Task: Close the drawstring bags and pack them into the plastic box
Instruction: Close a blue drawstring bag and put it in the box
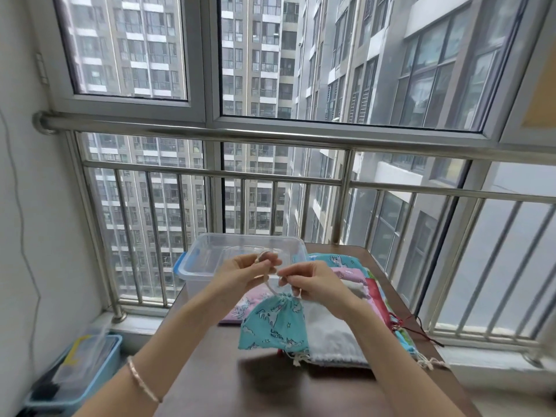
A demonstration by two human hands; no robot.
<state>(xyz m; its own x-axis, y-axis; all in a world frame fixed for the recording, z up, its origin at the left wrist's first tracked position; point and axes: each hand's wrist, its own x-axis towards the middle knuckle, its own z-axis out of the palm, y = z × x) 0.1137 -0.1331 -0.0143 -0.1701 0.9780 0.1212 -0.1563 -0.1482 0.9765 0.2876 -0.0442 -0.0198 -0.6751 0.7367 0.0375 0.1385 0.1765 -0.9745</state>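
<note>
A steel balcony railing [270, 136] runs before large windows; beneath it stands a dark brown wooden table [301, 392]. At the table's far left edge sits a clear rectangular plastic box with blue latches [204, 266], lid off. Just right of it lies a flat pile of fabric drawstring bags [331, 332] – white on top, with pink, teal and red edges showing. In front of the pile, lifted off the table, hangs a small teal drawstring bag printed with white unicorns and clouds [273, 323]; its mouth is gathered tight into puckers. The left hand [249, 272] and the right hand [313, 281] are raised close together above it, each pinching the cream drawstring cord [270, 287] between curled fingers. On the floor at left sits a light blue plastic bin [75, 374]; a thin bracelet [141, 383] circles the left wrist.
</note>
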